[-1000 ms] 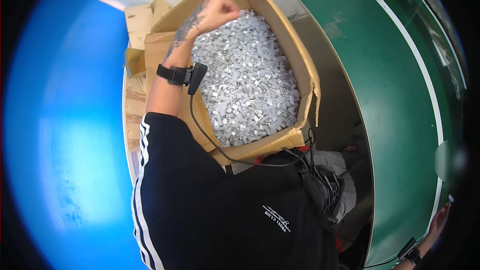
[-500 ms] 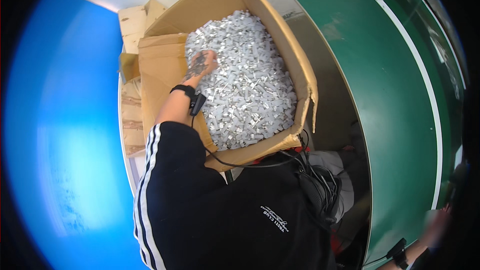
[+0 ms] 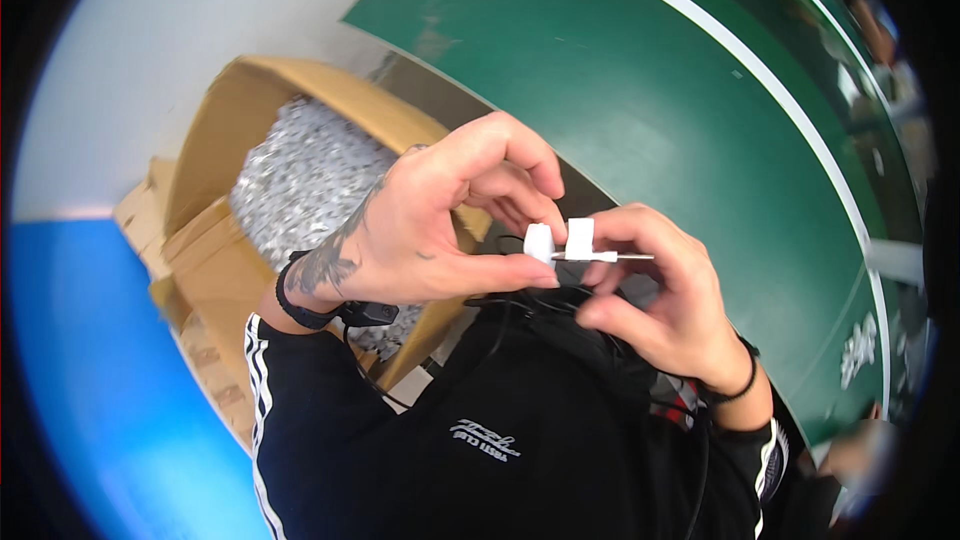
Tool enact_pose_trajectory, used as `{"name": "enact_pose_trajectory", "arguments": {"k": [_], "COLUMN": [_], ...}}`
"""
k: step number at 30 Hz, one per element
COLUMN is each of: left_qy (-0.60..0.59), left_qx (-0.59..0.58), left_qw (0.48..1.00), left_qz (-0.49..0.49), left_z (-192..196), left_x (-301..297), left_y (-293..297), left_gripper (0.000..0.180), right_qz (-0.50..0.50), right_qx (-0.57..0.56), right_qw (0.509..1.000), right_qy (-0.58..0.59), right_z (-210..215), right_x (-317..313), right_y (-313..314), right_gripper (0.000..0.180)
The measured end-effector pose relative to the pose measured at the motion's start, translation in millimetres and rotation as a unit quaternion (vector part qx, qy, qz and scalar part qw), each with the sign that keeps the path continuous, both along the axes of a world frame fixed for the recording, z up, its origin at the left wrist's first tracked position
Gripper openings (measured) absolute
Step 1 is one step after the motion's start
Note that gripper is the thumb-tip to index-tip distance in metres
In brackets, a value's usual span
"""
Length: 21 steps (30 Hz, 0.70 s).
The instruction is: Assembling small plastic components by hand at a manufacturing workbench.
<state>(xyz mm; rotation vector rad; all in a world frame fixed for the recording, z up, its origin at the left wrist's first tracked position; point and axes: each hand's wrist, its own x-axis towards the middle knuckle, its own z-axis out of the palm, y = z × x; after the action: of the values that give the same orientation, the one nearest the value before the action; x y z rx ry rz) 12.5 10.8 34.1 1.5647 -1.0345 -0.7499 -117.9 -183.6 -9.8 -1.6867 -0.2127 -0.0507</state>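
Observation:
My left hand (image 3: 440,225) is raised in front of my chest and pinches a small white plastic piece (image 3: 539,242) between thumb and fingers. My right hand (image 3: 665,295) faces it and grips a second small white plastic part with a thin metal pin (image 3: 590,248) that sticks out to the right. The two white pieces almost touch each other. A black wrist strap with a cable (image 3: 330,312) sits on my left wrist, and a thin black band is on my right wrist.
An open cardboard box (image 3: 225,130) full of several small silvery-white parts (image 3: 300,185) stands at the left behind my left arm. A green conveyor belt with a white stripe (image 3: 700,110) curves along the right. Blue floor (image 3: 90,380) lies at the left.
My left hand has left the box of small parts and come up in front of my chest. My right hand has come into view, and both now hold small white pieces together.

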Motion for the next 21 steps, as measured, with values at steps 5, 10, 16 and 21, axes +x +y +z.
{"name": "enact_pose_trajectory", "arguments": {"k": [5, 10, 16, 21], "left_qy": [-0.239, -0.360, -0.400, -0.373], "left_qx": [-0.034, -0.048, -0.109, -0.105], "left_qw": [0.966, 0.924, 0.902, 0.916], "left_qz": [-0.088, -0.121, -0.122, -0.101], "left_z": [4, -14, -35, -40], "left_x": [-16, -36, -37, -42], "left_y": [-48, -77, -93, -101], "left_gripper": [0.038, 0.037, 0.035, 0.027], "right_qz": [-0.157, -0.225, -0.264, -0.287], "right_qx": [0.000, 0.032, 0.316, 0.340], "right_qw": [0.987, 0.974, 0.911, 0.895], "right_qy": [-0.044, -0.002, -0.005, -0.004], "right_z": [3, -3, -31, -34], "right_x": [-29, -56, -78, -80], "right_y": [-18, -30, -40, -38], "right_gripper": [0.021, 0.015, 0.010, 0.011]}}
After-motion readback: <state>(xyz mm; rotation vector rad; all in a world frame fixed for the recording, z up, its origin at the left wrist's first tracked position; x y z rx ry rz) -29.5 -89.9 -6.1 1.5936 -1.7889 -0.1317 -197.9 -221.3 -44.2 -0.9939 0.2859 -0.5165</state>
